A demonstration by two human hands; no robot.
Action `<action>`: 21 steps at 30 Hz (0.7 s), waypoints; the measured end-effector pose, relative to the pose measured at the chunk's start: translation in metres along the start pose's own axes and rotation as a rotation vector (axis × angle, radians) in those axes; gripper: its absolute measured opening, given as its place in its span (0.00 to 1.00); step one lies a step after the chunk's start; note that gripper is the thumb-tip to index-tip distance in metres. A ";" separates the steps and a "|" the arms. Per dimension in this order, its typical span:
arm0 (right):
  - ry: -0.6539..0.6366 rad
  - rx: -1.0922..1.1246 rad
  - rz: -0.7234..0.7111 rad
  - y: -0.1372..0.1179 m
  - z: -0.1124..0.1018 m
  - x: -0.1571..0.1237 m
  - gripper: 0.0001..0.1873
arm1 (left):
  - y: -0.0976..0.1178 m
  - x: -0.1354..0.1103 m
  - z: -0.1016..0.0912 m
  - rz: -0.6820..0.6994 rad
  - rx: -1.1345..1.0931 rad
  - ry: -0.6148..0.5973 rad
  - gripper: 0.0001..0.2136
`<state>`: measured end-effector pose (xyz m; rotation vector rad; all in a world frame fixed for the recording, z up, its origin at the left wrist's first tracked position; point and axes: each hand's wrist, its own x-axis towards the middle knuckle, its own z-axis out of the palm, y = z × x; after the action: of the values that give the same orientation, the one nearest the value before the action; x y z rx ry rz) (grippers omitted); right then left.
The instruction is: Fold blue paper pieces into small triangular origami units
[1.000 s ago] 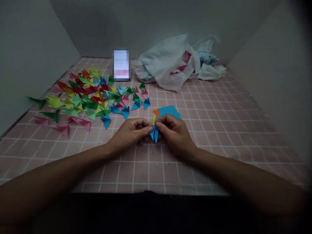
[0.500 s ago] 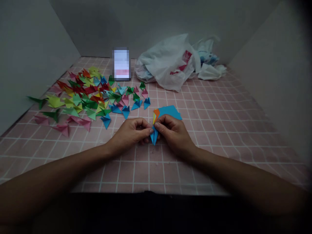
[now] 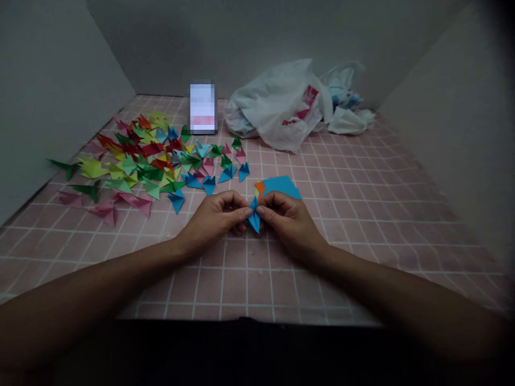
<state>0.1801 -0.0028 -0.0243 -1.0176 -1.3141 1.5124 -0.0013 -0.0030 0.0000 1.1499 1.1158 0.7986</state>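
A small folded piece of blue origami paper, narrow and pointed at both ends, is pinched between my two hands above the table. My left hand grips its left edge with thumb and fingers. On the opposite edge, my right hand has thumb and forefinger closed. Just beyond the fingers lie flat blue sheets of paper, with an orange piece of paper and a bit of yellow at their left corner. Fingertips behind the folded paper are partly hidden.
Many folded paper cranes in several colours spread over the left of the pink checked tablecloth. A lit phone stands at the back. White plastic bags and a crumpled white tissue lie behind, near the walls.
The blue folded paper now shows an upper point rising between my thumbs, and its lower tip sits slightly higher. Both hands keep their pinch. The whole view has shifted slightly.
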 end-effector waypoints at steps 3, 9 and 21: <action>0.026 -0.020 -0.016 0.001 0.000 0.000 0.12 | -0.001 0.001 0.000 -0.024 -0.016 -0.020 0.14; 0.022 0.024 -0.012 0.003 0.001 0.001 0.11 | -0.006 0.002 -0.001 0.004 -0.023 -0.023 0.13; 0.019 0.028 -0.024 0.004 0.002 0.000 0.08 | -0.008 0.003 -0.001 0.037 -0.017 0.013 0.13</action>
<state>0.1780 -0.0034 -0.0279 -0.9925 -1.2839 1.4958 -0.0016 -0.0016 -0.0082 1.1560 1.0996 0.8441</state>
